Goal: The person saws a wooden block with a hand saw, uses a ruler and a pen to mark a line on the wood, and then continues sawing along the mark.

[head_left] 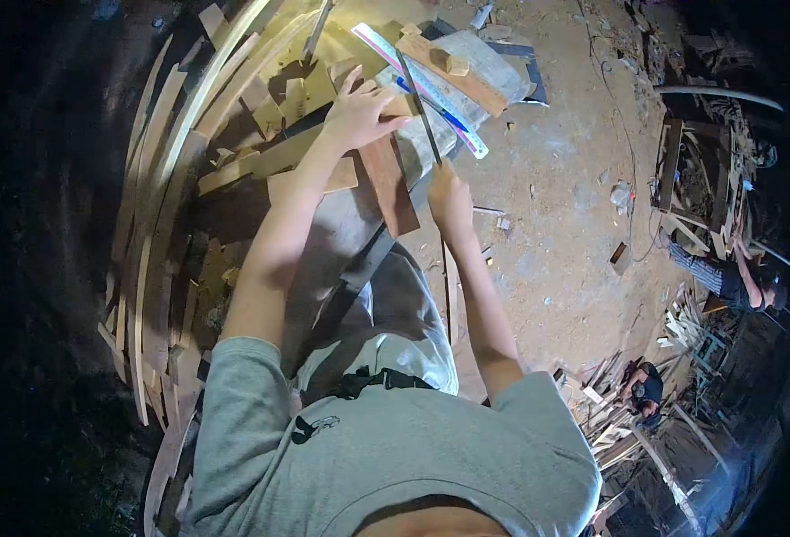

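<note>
My left hand (357,115) presses a small pale wood block (403,105) between thumb and fingers, over the end of a reddish-brown board (388,183). In my closed right hand (451,199) is a long thin dark blade (428,123), seen nearly edge-on and pointing away from me. It lies right at the block's right end; I cannot tell whether it is a saw or a file. Close beyond the blade are a white and pink ruler (468,136) and a blue pen (448,116). A wood strip (480,88) carries another small block (457,65).
Long curved wood strips (158,170) and offcuts crowd the left side. Dusty ground (560,188) spreads to the right, crossed by a thin cable (623,116). Two people, one bent over (645,389) and one farther off (744,282), are among scrap wood at the right.
</note>
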Motion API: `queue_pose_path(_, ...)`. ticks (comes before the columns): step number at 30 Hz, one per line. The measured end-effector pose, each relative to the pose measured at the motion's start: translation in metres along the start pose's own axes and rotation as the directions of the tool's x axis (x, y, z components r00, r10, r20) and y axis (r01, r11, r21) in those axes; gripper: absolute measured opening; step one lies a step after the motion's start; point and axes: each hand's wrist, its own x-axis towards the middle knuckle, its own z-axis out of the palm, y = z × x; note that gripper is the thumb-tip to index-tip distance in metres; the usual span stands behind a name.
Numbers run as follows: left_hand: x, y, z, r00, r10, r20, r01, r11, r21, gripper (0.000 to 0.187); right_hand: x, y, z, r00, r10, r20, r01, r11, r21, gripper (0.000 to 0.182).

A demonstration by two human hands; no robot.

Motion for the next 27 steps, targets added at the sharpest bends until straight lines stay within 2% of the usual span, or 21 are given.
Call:
queue_pose_path(2, -0.003, 0.005, -0.006, 0.999, -0.009, 0.041, 0.009, 1.0, -0.003, 0.058, -0.019, 0.006, -0.007, 0.999, -0.039, 0.019, 0.039, 0.999, 0.0, 0.014)
queue_pose_path(3, -0.004, 0.004, -0.003, 0.999, -0.013, 0.038, 0.013, 1.0, -0.003, 0.058, -0.03, 0.004, -0.015, 0.998, 0.017, 0.054, -0.018, 0.999, 0.026, 0.017)
queue_pose_path(4, -0.004, 0.002, 0.0, 1.0, 0.014, -0.009, -0.014, 1.0, -0.008, 0.058, -0.032, 0.002, -0.019, 0.994, 0.069, 0.086, -0.074, 0.996, 0.05, 0.023)
queue_pose_path(6, -0.003, 0.002, -0.001, 0.997, 0.048, -0.055, -0.048, 0.999, -0.014, 0.058, -0.023, -0.001, -0.018, 0.996, 0.025, 0.082, -0.028, 0.999, 0.038, 0.023)
queue_pose_path(8, 0.0, 0.006, -0.01, 0.99, -0.043, 0.136, 0.042, 0.999, 0.009, 0.058, -0.002, -0.007, -0.012, 0.997, -0.011, 0.074, 0.009, 1.0, 0.026, 0.023)
queue_pose_path(9, -0.001, 0.005, -0.005, 0.99, -0.039, 0.138, 0.038, 0.999, 0.006, 0.058, 0.016, -0.013, -0.005, 0.998, -0.026, 0.053, 0.026, 1.0, 0.005, 0.02)
queue_pose_path(10, -0.003, 0.003, 0.0, 0.998, -0.013, 0.063, 0.013, 1.0, -0.006, 0.058, 0.025, -0.016, -0.002, 0.999, -0.043, 0.031, 0.043, 0.999, -0.014, 0.016)
queue_pose_path(11, -0.001, -0.001, 0.003, 1.0, 0.015, -0.019, -0.015, 1.0, -0.012, 0.057, 0.02, -0.014, -0.007, 0.998, -0.024, 0.055, 0.019, 0.996, 0.09, 0.025)
queue_pose_path(14, -0.002, 0.002, -0.002, 0.999, 0.019, -0.036, -0.02, 0.999, -0.031, 0.055, -0.022, 0.017, -0.014, 0.992, -0.112, 0.051, 0.108, 0.991, 0.074, 0.027)
queue_pose_path(15, -0.002, 0.002, -0.004, 1.0, 0.019, 0.0, -0.019, 0.999, -0.039, 0.055, -0.026, 0.013, -0.018, 0.992, -0.12, 0.049, 0.117, 0.99, 0.073, 0.027)
queue_pose_path(17, -0.004, 0.0, 0.002, 0.997, 0.052, -0.063, -0.056, 0.997, -0.056, 0.055, -0.033, 0.006, -0.024, 0.994, 0.026, 0.104, -0.03, 0.999, 0.04, 0.016)
queue_pose_path(18, -0.003, -0.002, 0.005, 0.988, 0.091, -0.125, -0.1, 0.993, -0.07, 0.054, -0.019, 0.003, -0.017, 0.995, 0.029, 0.097, -0.033, 0.999, 0.042, 0.016)
queue_pose_path(20, 0.0, -0.005, 0.009, 0.987, 0.082, -0.136, -0.094, 0.991, -0.091, 0.054, 0.021, -0.004, 0.003, 0.992, -0.123, 0.028, 0.12, 0.988, 0.094, 0.02)
queue_pose_path(22, 0.0, -0.005, 0.007, 0.988, 0.065, -0.14, -0.08, 0.991, -0.11, 0.054, 0.02, -0.006, 0.001, 0.994, -0.1, 0.034, 0.096, 0.99, 0.103, 0.021)
queue_pose_path(23, 0.0, -0.004, 0.007, 0.988, 0.073, -0.137, -0.082, 0.995, -0.061, 0.054, 0.021, -0.008, -0.001, 0.996, -0.083, 0.041, 0.078, 0.991, 0.111, 0.022)
queue_pose_path(25, -0.003, 0.001, 0.0, 0.988, 0.07, -0.136, -0.072, 0.997, -0.015, 0.053, -0.022, 0.0, -0.018, 0.997, -0.03, 0.074, 0.022, 0.994, 0.109, 0.022)
queue_pose_path(27, 0.0, 0.006, -0.015, 0.992, 0.008, 0.13, -0.008, 1.0, 0.004, 0.054, -0.034, 0.002, -0.023, 0.994, 0.02, 0.104, -0.031, 0.994, 0.104, 0.022)
